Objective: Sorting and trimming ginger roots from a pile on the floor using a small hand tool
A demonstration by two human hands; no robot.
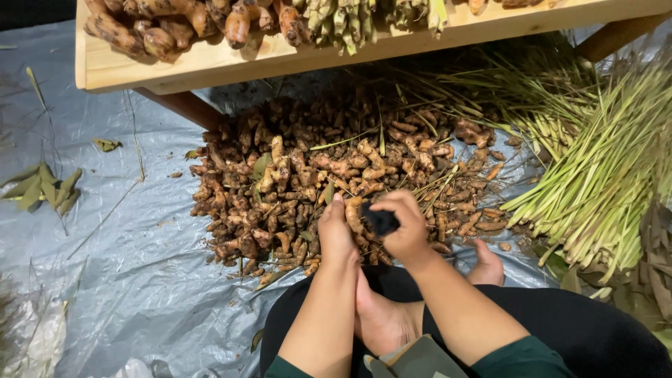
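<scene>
Head cam, looking down: the left hand (336, 234) has a root (353, 213) held against the palm, fingers curled around it, right at the near edge of the pile (308, 182). The root is a knobbly orange-brown finger, dirt on it, same look as the rest of the heap. The right hand (404, 225) is pinching a small dark tool (381, 221) between thumb and fingers, touching the root's side; can't tell what kind of tool it is.

Around that: the pile sits on a grey tarp (126, 245), spread wide with bits of stalk and leaf mixed in. A big bundle of green stalks (602, 168) lies just right of it, ends pointing toward the hands. Above, a wooden tray (210, 66) holds more roots and hangs over the far side of the pile. 2 bare feet (392, 315) rest between the forearms, close to the heap. Loose leaves (45, 187) lie well off to the left
</scene>
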